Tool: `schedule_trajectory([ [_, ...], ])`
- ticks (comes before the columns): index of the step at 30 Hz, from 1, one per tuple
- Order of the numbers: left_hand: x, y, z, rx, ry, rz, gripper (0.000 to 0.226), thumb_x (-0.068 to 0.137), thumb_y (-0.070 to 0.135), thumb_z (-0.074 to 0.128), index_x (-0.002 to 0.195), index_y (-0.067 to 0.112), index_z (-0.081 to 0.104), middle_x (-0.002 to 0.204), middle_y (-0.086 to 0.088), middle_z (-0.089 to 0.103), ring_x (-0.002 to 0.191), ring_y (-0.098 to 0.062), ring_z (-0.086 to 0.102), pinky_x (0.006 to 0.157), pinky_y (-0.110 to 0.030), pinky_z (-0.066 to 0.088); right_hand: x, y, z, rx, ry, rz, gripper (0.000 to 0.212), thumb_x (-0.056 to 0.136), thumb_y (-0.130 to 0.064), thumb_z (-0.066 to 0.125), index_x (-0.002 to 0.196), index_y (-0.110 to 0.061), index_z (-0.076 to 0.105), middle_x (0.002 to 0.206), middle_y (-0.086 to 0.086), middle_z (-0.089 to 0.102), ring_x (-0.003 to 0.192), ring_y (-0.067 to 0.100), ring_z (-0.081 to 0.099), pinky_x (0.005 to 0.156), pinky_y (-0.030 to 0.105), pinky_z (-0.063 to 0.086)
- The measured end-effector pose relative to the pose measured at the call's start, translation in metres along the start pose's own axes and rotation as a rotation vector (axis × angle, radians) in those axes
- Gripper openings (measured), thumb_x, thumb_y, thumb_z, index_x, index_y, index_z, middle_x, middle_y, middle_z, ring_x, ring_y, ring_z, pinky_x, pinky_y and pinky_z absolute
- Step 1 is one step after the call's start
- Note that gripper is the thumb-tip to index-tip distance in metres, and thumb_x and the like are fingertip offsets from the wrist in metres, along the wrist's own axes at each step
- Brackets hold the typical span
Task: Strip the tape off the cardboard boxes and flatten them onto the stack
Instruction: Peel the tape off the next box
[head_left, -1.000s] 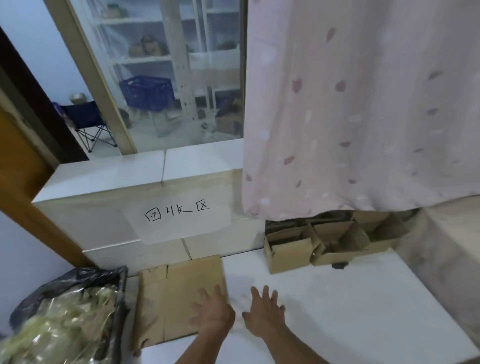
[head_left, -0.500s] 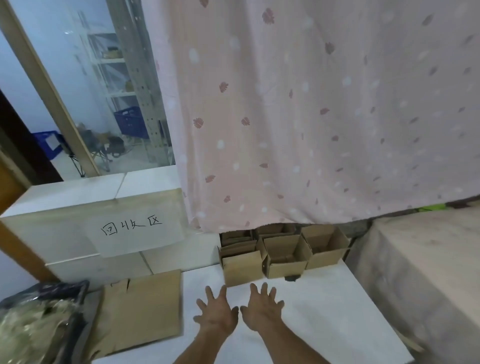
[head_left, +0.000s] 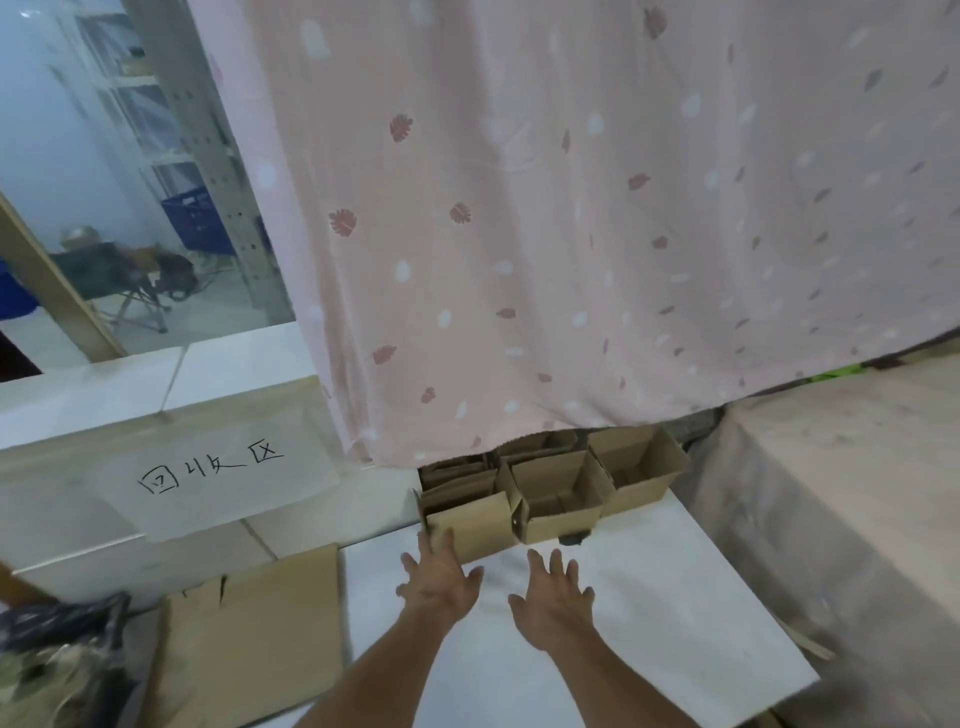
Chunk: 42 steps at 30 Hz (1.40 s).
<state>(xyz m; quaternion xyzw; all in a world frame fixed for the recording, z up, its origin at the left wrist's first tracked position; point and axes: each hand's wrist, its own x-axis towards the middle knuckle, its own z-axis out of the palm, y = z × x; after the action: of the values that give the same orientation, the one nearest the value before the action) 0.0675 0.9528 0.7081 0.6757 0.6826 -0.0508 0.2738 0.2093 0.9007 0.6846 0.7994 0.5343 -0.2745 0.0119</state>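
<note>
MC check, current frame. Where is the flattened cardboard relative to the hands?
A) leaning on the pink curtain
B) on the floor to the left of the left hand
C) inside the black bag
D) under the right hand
B: the flattened cardboard lies flat on the floor, left of the left hand, and neither it nor the right hand touches it.

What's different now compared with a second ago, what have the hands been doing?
Both hands left the flattened cardboard and reached forward toward the open boxes. The left hand now has its fingers at the nearest box; the right hand hovers open. Nothing is gripped. The boxes and the flat sheet stayed put.
</note>
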Motion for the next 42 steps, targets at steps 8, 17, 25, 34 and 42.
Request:
schedule_trajectory([
  [8,0.048,0.038,0.0,0.066,0.059,-0.038,0.081,0.096,0.043,0.055,0.158,0.024,0.006,0.165,-0.007,-0.007,0.15,-0.038,-0.004,0.114,-0.06,0.028,0.047,0.036,-0.017,0.049,-0.023,-0.026,0.072,0.098,-0.048,0.049,0.155,-0.025,0.012,0.166,0.007,0.003,0.151,0.038,0.006,0.119,0.054,0.017],
  [17,0.067,0.051,0.028,0.019,0.127,-0.267,0.05,0.095,0.03,0.057,0.137,0.021,0.032,0.159,-0.016,-0.004,0.145,-0.047,0.002,0.108,-0.061,0.036,0.093,0.074,-0.036,0.017,-0.04,-0.042,0.064,0.097,-0.044,0.052,0.151,-0.022,0.025,0.163,0.006,0.018,0.147,0.035,0.022,0.115,0.05,0.028],
  [25,0.05,0.039,0.047,0.017,0.16,-0.21,0.019,0.098,0.013,0.056,0.115,0.018,0.05,0.158,-0.019,0.006,0.144,-0.052,0.004,0.11,-0.06,0.035,0.087,0.057,-0.018,0.025,-0.09,-0.122,0.064,0.097,-0.039,0.053,0.15,-0.017,0.024,0.158,0.01,0.027,0.143,0.034,0.029,0.113,0.048,0.03],
  [34,-0.027,-0.017,0.06,-0.003,0.203,-0.152,0.005,0.1,0.016,0.047,0.098,0.015,0.051,0.158,-0.016,0.008,0.145,-0.048,0.006,0.112,-0.06,0.032,0.015,0.001,0.005,0.166,0.165,-0.102,0.05,0.104,-0.044,0.029,0.146,-0.018,0.027,0.14,0.008,0.045,0.119,0.025,0.052,0.091,0.036,0.046],
  [42,-0.121,-0.115,0.085,-0.04,0.248,-0.124,0.025,0.093,0.024,0.046,0.109,0.019,0.064,0.129,-0.003,0.052,0.119,-0.025,0.048,0.097,-0.04,0.046,-0.085,-0.06,0.082,-0.013,0.036,-0.044,0.06,0.102,-0.051,0.024,0.141,-0.009,0.043,0.138,0.012,0.045,0.119,0.031,0.047,0.099,0.045,0.039],
])
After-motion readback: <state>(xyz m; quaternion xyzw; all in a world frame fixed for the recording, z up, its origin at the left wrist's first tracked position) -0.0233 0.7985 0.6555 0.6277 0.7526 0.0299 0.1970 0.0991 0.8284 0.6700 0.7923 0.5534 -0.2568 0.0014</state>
